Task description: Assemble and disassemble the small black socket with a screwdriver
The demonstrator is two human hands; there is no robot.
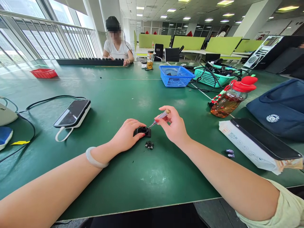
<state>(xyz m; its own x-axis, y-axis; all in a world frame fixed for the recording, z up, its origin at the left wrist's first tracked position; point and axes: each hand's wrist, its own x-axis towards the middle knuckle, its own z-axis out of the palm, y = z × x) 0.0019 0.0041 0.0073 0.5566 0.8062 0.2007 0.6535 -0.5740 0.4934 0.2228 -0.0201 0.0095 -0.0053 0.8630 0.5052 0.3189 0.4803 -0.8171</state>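
My left hand (128,134) pins a small black part with a flat base (143,130) against the green table, thumb and fingers closed on its left side. In my right hand (174,126) is a slim screwdriver (159,118) with a shiny handle, gripped between thumb and fingers. Its shaft slants down to the left, and the tip meets or nearly meets the black part. Just in front lies a little cluster of black pieces with metal bits (149,145). What the tip touches is too small to make out.
A phone (73,113) with cables lies to the left. On the right are a bottle with a red lid (228,99), a tissue pack (247,147) under a black phone, and a blue bag (280,107). Farther back stand a blue basket (177,80), a green basket, a red tray (44,73) and a seated person.
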